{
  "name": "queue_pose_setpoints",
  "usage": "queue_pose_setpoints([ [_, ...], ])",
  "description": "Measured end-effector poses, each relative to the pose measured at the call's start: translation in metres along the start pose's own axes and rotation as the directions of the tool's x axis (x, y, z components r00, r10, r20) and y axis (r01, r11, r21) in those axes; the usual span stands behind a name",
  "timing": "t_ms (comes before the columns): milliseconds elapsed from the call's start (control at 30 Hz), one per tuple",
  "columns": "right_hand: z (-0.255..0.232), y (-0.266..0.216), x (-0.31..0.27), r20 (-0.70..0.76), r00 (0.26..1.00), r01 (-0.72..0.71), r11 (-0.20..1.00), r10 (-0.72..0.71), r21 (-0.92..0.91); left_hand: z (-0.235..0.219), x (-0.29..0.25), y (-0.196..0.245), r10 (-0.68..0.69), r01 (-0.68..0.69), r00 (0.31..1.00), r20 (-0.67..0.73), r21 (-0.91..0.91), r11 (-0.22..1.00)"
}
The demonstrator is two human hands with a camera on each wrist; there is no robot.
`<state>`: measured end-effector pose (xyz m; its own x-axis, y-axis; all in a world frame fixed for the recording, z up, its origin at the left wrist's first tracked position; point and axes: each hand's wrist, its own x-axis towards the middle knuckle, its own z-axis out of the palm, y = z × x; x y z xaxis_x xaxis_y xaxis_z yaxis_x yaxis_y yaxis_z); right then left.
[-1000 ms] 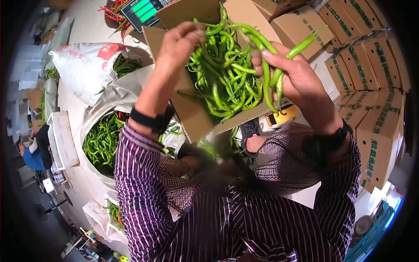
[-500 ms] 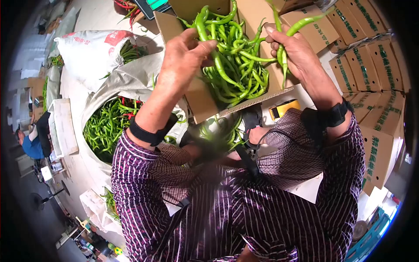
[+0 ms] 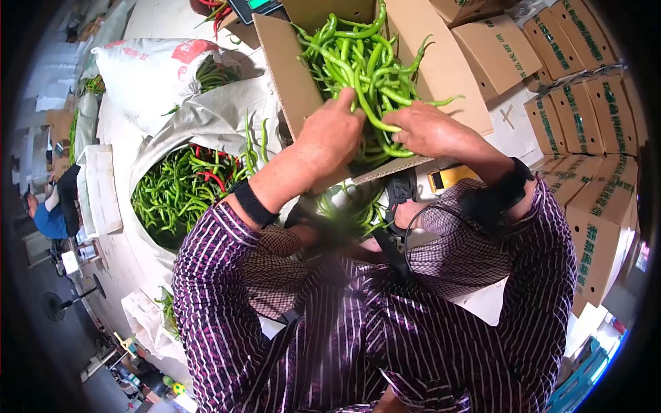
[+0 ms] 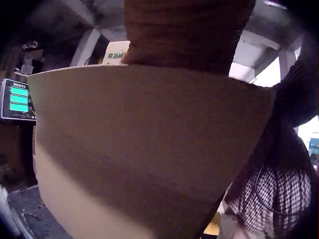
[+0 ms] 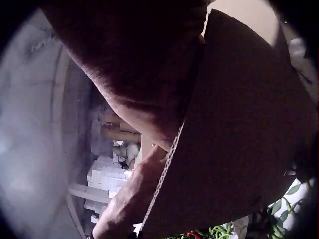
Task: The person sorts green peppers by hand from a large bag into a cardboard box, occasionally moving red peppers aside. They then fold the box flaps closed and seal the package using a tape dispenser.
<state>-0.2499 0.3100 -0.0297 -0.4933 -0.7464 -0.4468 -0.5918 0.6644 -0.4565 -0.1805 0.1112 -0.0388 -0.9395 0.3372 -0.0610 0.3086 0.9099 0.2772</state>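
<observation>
Long green chili peppers (image 3: pixel 375 69) fill an open cardboard box (image 3: pixel 447 65) in front of the person. My left hand (image 3: pixel 334 131) reaches over the near left side of the box in the head view, its fingertips down among the peppers and partly hidden. Opposite it, my right hand (image 3: pixel 427 131) comes over the near right edge and pinches the lower end of a long curved chili pepper (image 3: pixel 365 100). In the left wrist view a cardboard flap (image 4: pixel 149 129) hides the left hand's fingers. The box wall (image 5: pixel 239 119) covers the right fingers in the right wrist view.
Left of the box lies an open sack (image 3: pixel 206 113) with green and some red peppers (image 3: pixel 172 196). Behind it is a white printed sack (image 3: pixel 148 76). Closed cartons (image 3: pixel 599 206) are stacked at right. A scale with a lit display (image 4: pixel 19 99) stands beyond the box.
The right hand has moved left and down into the box, and the peppers it held up now lie among the others. The left hand has come lower and rightward, closer to the right hand.
</observation>
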Motion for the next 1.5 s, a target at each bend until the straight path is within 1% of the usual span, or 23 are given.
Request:
queue_pose_setpoints([
  [67, -0.001, 0.006, 0.000, 0.058, 0.998, -0.008, 0.996, 0.003, 0.088, -0.007, -0.004, 0.001, 0.038, -0.037, 0.984, 0.172, -0.014, 0.999],
  [133, -0.001, 0.010, -0.004, 0.119, 0.993, -0.015, 0.984, -0.006, 0.179, -0.015, -0.008, -0.001, 0.043, -0.040, 0.985, 0.167, -0.022, 0.999],
  [200, -0.002, 0.014, -0.013, -0.314, 0.943, 0.133, 0.990, -0.113, 0.044, -0.024, -0.011, 0.001, 0.040, -0.048, 0.986, 0.164, 0.044, 0.998],
  [267, -0.008, 0.017, -0.019, -0.342, 0.929, 0.146, 0.989, -0.140, -0.008, -0.028, -0.015, 0.002, 0.036, -0.042, 0.987, 0.159, 0.034, 0.999],
  [333, -0.025, 0.004, -0.028, -0.290, 0.957, -0.008, 1.000, 0.000, -0.027, -0.026, -0.021, -0.001, 0.065, -0.070, 0.996, 0.067, 0.083, 0.994],
  [400, -0.014, 0.019, -0.023, -0.332, 0.925, 0.146, 0.979, -0.186, -0.141, -0.021, -0.024, -0.008, 0.185, -0.143, 0.968, -0.169, 0.234, 0.962],
  [467, -0.015, 0.018, -0.023, -0.164, 0.977, 0.126, 0.988, -0.140, -0.089, -0.032, -0.024, -0.013, 0.099, -0.155, 0.973, 0.207, 0.272, 0.950],
  [500, -0.025, 0.007, -0.015, 0.092, 0.994, 0.056, 0.995, -0.064, 0.083, -0.033, -0.024, -0.012, 0.093, -0.145, 0.976, 0.196, 0.273, 0.951],
  [533, -0.028, -0.002, -0.016, 0.153, 0.986, 0.034, 0.984, -0.061, 0.174, -0.034, -0.025, -0.009, 0.099, -0.188, 0.937, 0.335, 0.247, 0.951],
  [600, -0.015, 0.007, -0.019, -0.232, 0.955, 0.210, 0.974, -0.185, 0.088, -0.040, -0.028, -0.009, 0.160, -0.263, 0.874, 0.460, 0.170, 0.950],
  [667, -0.023, -0.001, -0.009, -0.318, 0.946, 0.105, 0.986, -0.058, 0.133, -0.033, -0.036, -0.013, 0.161, -0.191, 0.948, 0.274, 0.089, 0.978],
  [733, -0.025, 0.006, -0.008, -0.624, 0.780, 0.018, 0.999, -0.036, -0.034, -0.035, -0.039, -0.014, 0.161, -0.168, 0.985, 0.069, 0.108, 0.980],
  [767, -0.021, 0.019, -0.006, -0.533, 0.845, -0.063, 0.997, 0.035, -0.035, -0.040, -0.039, -0.016, 0.148, -0.151, 0.988, 0.050, 0.068, 0.986],
  [800, -0.011, 0.038, -0.002, -0.266, 0.959, -0.091, 0.996, 0.095, 0.028, -0.051, -0.039, -0.016, 0.138, -0.138, 0.990, 0.033, 0.024, 0.990],
  [867, 0.002, 0.042, -0.003, -0.070, 0.996, -0.052, 0.998, 0.053, 0.021, -0.070, -0.043, -0.026, 0.166, -0.166, 0.986, -0.011, -0.092, 0.982],
  [933, -0.023, 0.020, -0.006, -0.061, 0.990, -0.123, 0.992, 0.124, 0.035, -0.096, -0.057, -0.038, 0.186, -0.190, 0.982, -0.041, -0.209, 0.959],
  [1000, -0.041, 0.008, -0.015, -0.055, 0.976, -0.206, 0.977, 0.209, 0.055, -0.129, -0.071, -0.050, 0.112, -0.064, 0.983, 0.146, -0.299, 0.952],
  [1100, -0.059, 0.009, -0.026, -0.298, 0.925, -0.154, 0.948, 0.238, 0.278, -0.159, -0.102, -0.087, 0.054, -0.034, 0.997, 0.051, -0.334, 0.942],
  [1200, -0.077, -0.029, -0.036, -0.289, 0.943, -0.014, 0.890, 0.162, 0.455, -0.178, -0.134, -0.121, -0.255, 0.261, 0.962, 0.094, -0.577, 0.774],
  [1267, -0.083, -0.062, -0.041, -0.281, 0.951, 0.030, 0.866, 0.129, 0.499, -0.171, -0.161, -0.144, -0.312, 0.301, 0.945, 0.095, -0.623, 0.722],
  [1367, -0.082, -0.104, -0.043, -0.213, 0.976, 0.138, 0.874, -0.040, 0.466, -0.127, -0.206, -0.178, -0.472, 0.438, 0.871, 0.133, -0.645, 0.626],
  [1433, -0.069, -0.116, -0.041, -0.244, 0.858, 0.511, 0.804, -0.452, 0.304, -0.082, -0.241, -0.191, -0.602, 0.547, 0.776, 0.185, -0.674, 0.497],
  [1500, -0.061, -0.134, -0.038, -0.190, 0.839, 0.544, 0.801, -0.510, 0.249, -0.034, -0.281, -0.196, -0.654, 0.588, 0.708, 0.266, -0.735, 0.337],
])
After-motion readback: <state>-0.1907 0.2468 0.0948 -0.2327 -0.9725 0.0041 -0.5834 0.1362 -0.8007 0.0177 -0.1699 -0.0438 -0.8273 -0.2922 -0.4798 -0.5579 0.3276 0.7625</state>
